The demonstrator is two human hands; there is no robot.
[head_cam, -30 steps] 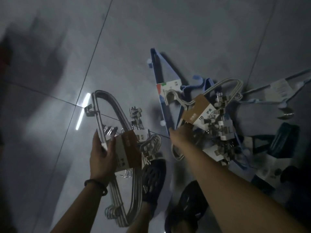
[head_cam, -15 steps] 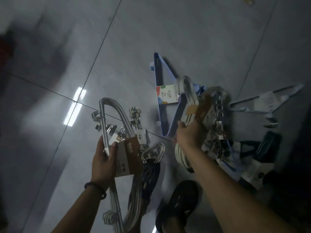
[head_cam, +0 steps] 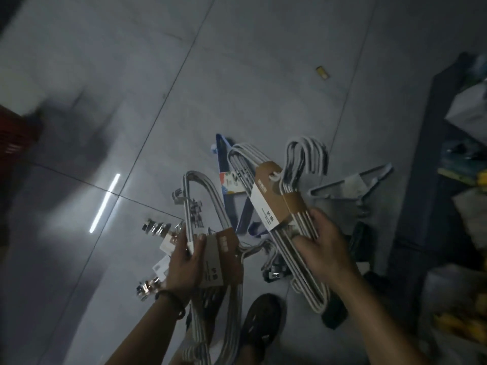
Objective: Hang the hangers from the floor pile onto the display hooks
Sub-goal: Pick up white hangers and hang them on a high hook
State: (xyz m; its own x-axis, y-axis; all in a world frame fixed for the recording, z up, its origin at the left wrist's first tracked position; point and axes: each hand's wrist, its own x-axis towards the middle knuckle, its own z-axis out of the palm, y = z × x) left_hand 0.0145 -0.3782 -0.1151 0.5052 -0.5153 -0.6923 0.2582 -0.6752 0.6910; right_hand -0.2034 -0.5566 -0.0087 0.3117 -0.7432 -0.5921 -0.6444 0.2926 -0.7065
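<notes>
My left hand (head_cam: 184, 267) grips a bundle of white hangers (head_cam: 203, 201) banded by a brown cardboard sleeve, with metal clips dangling to its left. My right hand (head_cam: 324, 248) holds a second white hanger bundle (head_cam: 274, 201) by its brown and white cardboard sleeve, lifted above the floor with its hooks curling up at the top right. Below them on the grey tiles lies the rest of the pile: a blue hanger pack (head_cam: 224, 164) with a colourful label and a grey hanger (head_cam: 350, 185) further right. No display hooks are visible.
A dark shelf unit (head_cam: 427, 180) with boxes and yellow goods stands along the right edge. My dark shoe (head_cam: 261, 327) is on the tiles beneath the bundles. A small yellow scrap (head_cam: 322, 72) lies on the floor farther off. A red crate (head_cam: 15, 133) sits at the left edge.
My right hand has raised its hanger bundle off the floor pile, and the hooks now point up. The view has tilted up and right, which reveals the shelf unit. The left hand keeps its bundle.
</notes>
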